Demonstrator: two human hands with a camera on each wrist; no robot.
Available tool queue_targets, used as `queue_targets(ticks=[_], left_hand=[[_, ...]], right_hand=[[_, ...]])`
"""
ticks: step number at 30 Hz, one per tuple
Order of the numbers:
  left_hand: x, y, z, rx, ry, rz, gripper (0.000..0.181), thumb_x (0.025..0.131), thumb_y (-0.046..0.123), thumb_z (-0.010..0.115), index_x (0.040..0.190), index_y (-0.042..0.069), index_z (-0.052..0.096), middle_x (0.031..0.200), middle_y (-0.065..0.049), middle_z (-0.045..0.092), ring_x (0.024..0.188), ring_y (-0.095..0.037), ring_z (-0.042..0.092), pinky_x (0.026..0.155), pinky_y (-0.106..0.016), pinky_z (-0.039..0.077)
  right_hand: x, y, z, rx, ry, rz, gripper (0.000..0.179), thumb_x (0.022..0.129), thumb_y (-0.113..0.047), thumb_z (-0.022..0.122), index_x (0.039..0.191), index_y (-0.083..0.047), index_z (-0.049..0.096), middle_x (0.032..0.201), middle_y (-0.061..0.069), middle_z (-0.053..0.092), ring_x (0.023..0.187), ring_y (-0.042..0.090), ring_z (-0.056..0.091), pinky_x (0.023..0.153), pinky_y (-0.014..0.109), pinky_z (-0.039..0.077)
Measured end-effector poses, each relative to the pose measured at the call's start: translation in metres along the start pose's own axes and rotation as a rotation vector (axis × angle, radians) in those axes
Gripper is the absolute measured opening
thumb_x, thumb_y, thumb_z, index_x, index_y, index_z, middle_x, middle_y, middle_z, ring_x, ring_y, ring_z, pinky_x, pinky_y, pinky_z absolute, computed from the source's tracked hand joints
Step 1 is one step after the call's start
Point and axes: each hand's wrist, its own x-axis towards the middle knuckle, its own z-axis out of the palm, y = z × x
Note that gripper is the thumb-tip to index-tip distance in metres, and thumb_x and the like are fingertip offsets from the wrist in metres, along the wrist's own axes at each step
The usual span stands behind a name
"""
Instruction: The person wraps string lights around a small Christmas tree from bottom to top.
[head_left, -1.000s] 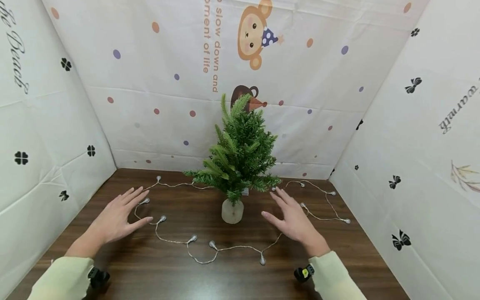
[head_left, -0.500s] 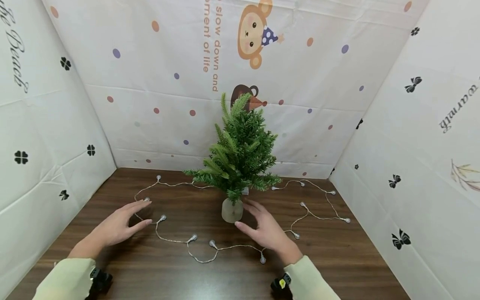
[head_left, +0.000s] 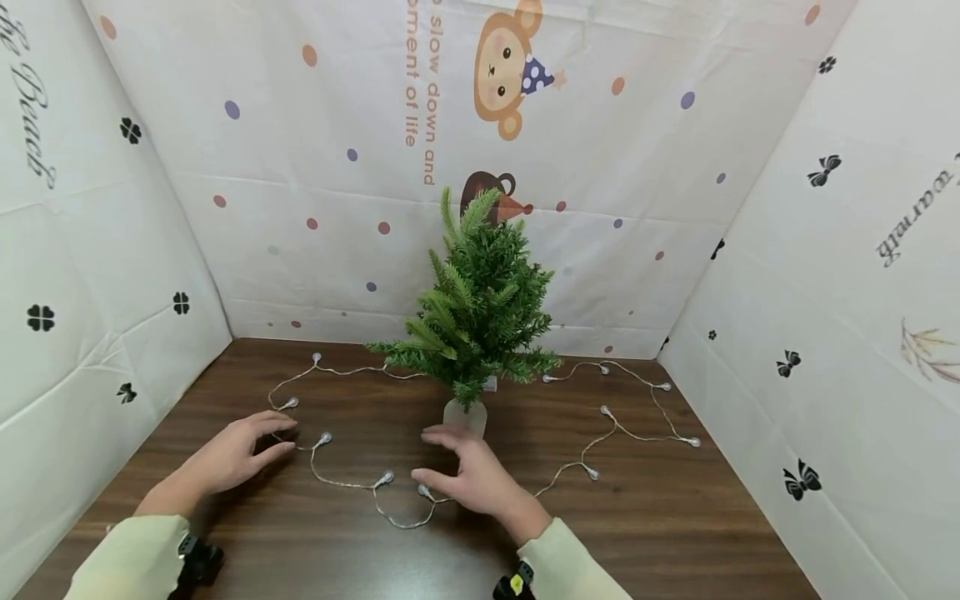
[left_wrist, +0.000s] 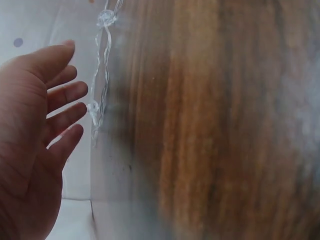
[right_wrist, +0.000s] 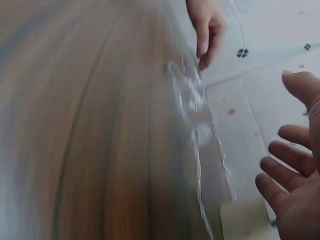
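Observation:
A small artificial pine tree [head_left: 487,300] stands upright on a pale round base [head_left: 465,414]. String lights [head_left: 386,477] with clear bulbs lie in loose curves around it. My left hand [head_left: 232,454] is over the left end of the lights, near a bulb [head_left: 325,437]; its fingers are loosely bent and hold nothing in the left wrist view. My right hand [head_left: 474,475] hovers in front of the base, covering its lower part and some wire. In the right wrist view, the right hand's fingers [right_wrist: 282,172] are spread apart with nothing between them.
The dark wooden table [head_left: 675,533] is walled by printed white cloth at the back [head_left: 300,267], left and right. More of the light string [head_left: 660,408] loops on the right side of the table. A small white tag [head_left: 491,384] shows behind the tree base.
My right hand has swept left from the right of the tree to in front of its base. My left hand has drawn slightly back, its fingers lower and more bent. Tree and lights look unmoved.

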Motion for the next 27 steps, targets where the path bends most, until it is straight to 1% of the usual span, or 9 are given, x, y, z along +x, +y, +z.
queue_targets(ticks=[3, 5, 8, 12, 14, 16, 20, 23, 27], left_hand=[[0.000, 0.000, 0.002, 0.021, 0.003, 0.025, 0.033, 0.096, 0.030, 0.074, 0.122, 0.009, 0.074, 0.124, -0.008, 0.069, 0.117, -0.035, 0.067, 0.095, -0.054, 0.054], [0.001, 0.000, 0.003, 0.036, 0.009, 0.050, 0.027, 0.094, 0.027, 0.076, 0.116, 0.013, 0.076, 0.118, -0.002, 0.070, 0.111, -0.030, 0.069, 0.091, -0.050, 0.056], [0.003, 0.002, 0.003, 0.052, 0.014, 0.082, 0.019, 0.090, 0.022, 0.079, 0.109, 0.016, 0.078, 0.112, 0.003, 0.069, 0.104, -0.026, 0.070, 0.087, -0.046, 0.057], [0.006, 0.002, 0.004, 0.073, 0.016, 0.114, 0.016, 0.087, 0.019, 0.082, 0.103, 0.019, 0.079, 0.107, 0.007, 0.068, 0.100, -0.022, 0.069, 0.085, -0.042, 0.057], [0.007, 0.001, 0.005, 0.082, 0.017, 0.131, 0.016, 0.086, 0.018, 0.083, 0.101, 0.020, 0.079, 0.105, 0.008, 0.067, 0.098, -0.020, 0.068, 0.084, -0.041, 0.057], [0.007, 0.000, 0.005, 0.087, 0.015, 0.143, 0.016, 0.085, 0.018, 0.083, 0.100, 0.021, 0.078, 0.103, 0.010, 0.066, 0.097, -0.018, 0.068, 0.084, -0.040, 0.057], [0.010, 0.000, 0.006, 0.083, -0.018, 0.151, 0.015, 0.085, 0.017, 0.082, 0.100, 0.020, 0.078, 0.100, 0.012, 0.065, 0.094, -0.013, 0.066, 0.082, -0.038, 0.057], [0.012, 0.000, 0.007, 0.071, -0.045, 0.142, 0.015, 0.086, 0.017, 0.082, 0.100, 0.020, 0.078, 0.098, 0.013, 0.063, 0.091, -0.010, 0.065, 0.080, -0.035, 0.057], [0.013, 0.000, 0.006, 0.063, -0.057, 0.133, 0.014, 0.086, 0.018, 0.082, 0.099, 0.021, 0.078, 0.097, 0.014, 0.063, 0.090, -0.008, 0.064, 0.079, -0.033, 0.056]], right_hand=[[0.004, -0.009, 0.011, 0.052, -0.010, -0.019, 0.050, 0.095, -0.040, 0.073, 0.133, -0.008, 0.066, 0.138, 0.005, 0.065, 0.129, 0.019, 0.061, 0.108, 0.036, 0.050], [0.008, -0.014, 0.019, 0.094, -0.027, -0.010, 0.049, 0.095, -0.038, 0.075, 0.132, -0.007, 0.067, 0.135, 0.004, 0.066, 0.125, 0.016, 0.062, 0.105, 0.033, 0.051], [0.016, -0.020, 0.031, 0.137, -0.067, 0.030, 0.048, 0.095, -0.038, 0.074, 0.131, -0.007, 0.068, 0.132, 0.004, 0.067, 0.121, 0.014, 0.064, 0.102, 0.028, 0.053], [0.026, -0.027, 0.047, 0.214, -0.114, 0.105, 0.046, 0.094, -0.035, 0.076, 0.130, -0.006, 0.069, 0.130, 0.008, 0.068, 0.115, 0.014, 0.068, 0.094, 0.023, 0.055], [0.032, -0.029, 0.055, 0.260, -0.122, 0.142, 0.045, 0.093, -0.032, 0.078, 0.128, -0.005, 0.070, 0.128, 0.009, 0.069, 0.110, 0.014, 0.070, 0.090, 0.020, 0.056], [0.036, -0.032, 0.063, 0.277, -0.122, 0.176, 0.043, 0.092, -0.031, 0.079, 0.126, -0.006, 0.071, 0.125, 0.006, 0.070, 0.107, 0.011, 0.070, 0.087, 0.018, 0.055], [0.044, -0.041, 0.073, 0.212, -0.100, 0.196, 0.039, 0.090, -0.030, 0.081, 0.122, -0.008, 0.074, 0.118, 0.000, 0.071, 0.102, 0.008, 0.070, 0.083, 0.017, 0.055], [0.049, -0.049, 0.077, 0.107, -0.066, 0.160, 0.035, 0.089, -0.030, 0.082, 0.117, -0.009, 0.076, 0.112, -0.002, 0.072, 0.098, 0.005, 0.069, 0.081, 0.015, 0.055], [0.056, -0.056, 0.084, 0.005, -0.044, 0.113, 0.030, 0.090, -0.030, 0.082, 0.113, -0.011, 0.078, 0.106, -0.005, 0.072, 0.092, -0.001, 0.067, 0.076, 0.009, 0.051]])
